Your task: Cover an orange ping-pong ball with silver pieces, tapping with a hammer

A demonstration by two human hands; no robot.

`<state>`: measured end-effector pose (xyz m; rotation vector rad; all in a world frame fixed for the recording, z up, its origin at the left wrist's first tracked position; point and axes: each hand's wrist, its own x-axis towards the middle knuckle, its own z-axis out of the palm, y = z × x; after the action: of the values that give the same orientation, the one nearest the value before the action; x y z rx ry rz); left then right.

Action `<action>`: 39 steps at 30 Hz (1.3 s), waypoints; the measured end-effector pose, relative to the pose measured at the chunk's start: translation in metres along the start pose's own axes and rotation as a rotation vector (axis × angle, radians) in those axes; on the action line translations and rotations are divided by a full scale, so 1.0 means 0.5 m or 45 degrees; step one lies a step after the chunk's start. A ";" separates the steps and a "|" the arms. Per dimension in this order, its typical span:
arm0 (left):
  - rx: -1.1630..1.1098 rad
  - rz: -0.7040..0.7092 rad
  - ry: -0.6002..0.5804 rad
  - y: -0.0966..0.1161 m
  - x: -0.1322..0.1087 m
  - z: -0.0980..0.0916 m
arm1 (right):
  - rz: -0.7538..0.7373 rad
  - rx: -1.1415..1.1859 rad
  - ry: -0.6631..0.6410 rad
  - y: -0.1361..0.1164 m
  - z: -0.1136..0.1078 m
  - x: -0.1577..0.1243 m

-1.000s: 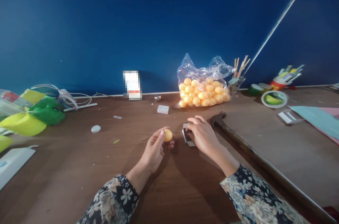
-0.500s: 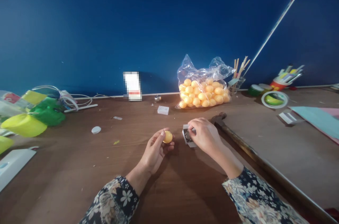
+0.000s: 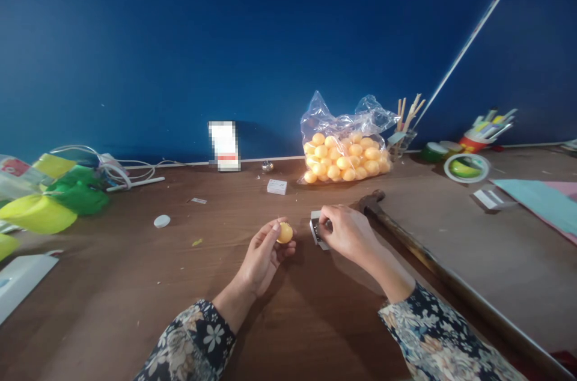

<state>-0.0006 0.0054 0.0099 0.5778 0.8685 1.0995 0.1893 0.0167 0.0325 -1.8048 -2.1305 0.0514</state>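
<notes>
My left hand pinches a small orange ball between thumb and fingertips, just above the brown table. My right hand rests over a small open white box with dark contents, its fingers curled and pinched inside the box. What the fingers hold there is too small to make out. Both sleeves have a floral pattern.
A clear bag of orange balls stands by the blue wall. A hammer lies to the right of my right hand. A small white box, a white disc, green and yellow paper, tape rolls and a pen cup lie around.
My right hand's fingers, flat over the small box a second ago, have curled into a pinch at the box. My left hand keeps the ball almost still.
</notes>
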 end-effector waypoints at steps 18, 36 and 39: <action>0.008 0.016 -0.022 -0.004 0.001 -0.005 | -0.102 0.186 0.043 0.026 0.003 0.007; -0.018 0.067 -0.107 -0.011 -0.003 -0.011 | 0.072 1.378 -0.176 -0.034 0.017 -0.010; 0.016 0.064 -0.123 -0.012 -0.003 -0.011 | 0.094 1.371 -0.169 -0.035 0.016 -0.014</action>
<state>-0.0026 0.0017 0.0026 0.6613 0.7810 1.1033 0.1712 0.0081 0.0278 -1.2020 -1.5556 1.1162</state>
